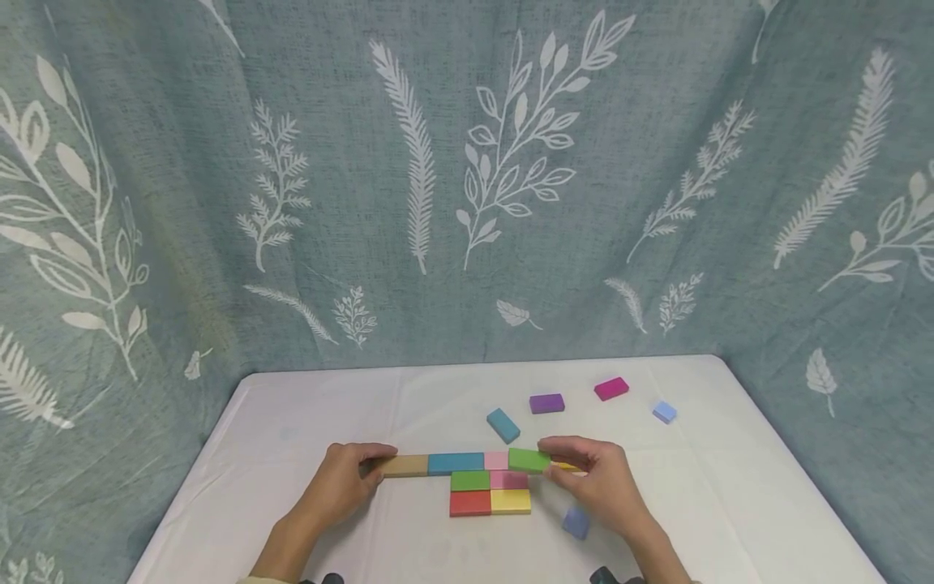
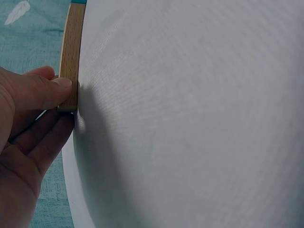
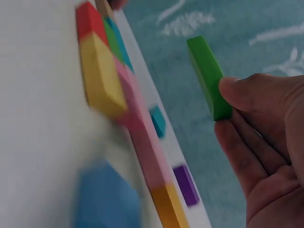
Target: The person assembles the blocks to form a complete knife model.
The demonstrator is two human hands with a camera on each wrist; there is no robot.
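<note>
My left hand (image 1: 343, 484) pinches the end of a plain wooden block (image 1: 405, 466), its thumb on the block's near face in the left wrist view. That block forms the left end of a row, beside a blue block (image 1: 456, 463) and a pink block (image 1: 495, 461). My right hand (image 1: 600, 480) holds a green block (image 3: 206, 78) by one end between thumb and fingers, raised above the row. A yellow-orange block (image 3: 169, 205) ends the row beyond the pink in the right wrist view. Nearer me, a green block (image 1: 470, 481), a dark pink one (image 1: 508, 480), a red one (image 1: 470, 503) and a yellow one (image 1: 511, 501) sit together.
Loose on the white-covered table (image 1: 306, 405) lie a teal block (image 1: 503, 425), a purple block (image 1: 546, 403), a magenta block (image 1: 611, 388) and a small light-blue block (image 1: 665, 412). A blue block (image 1: 576, 522) lies by my right hand. A patterned curtain (image 1: 452, 308) hangs behind.
</note>
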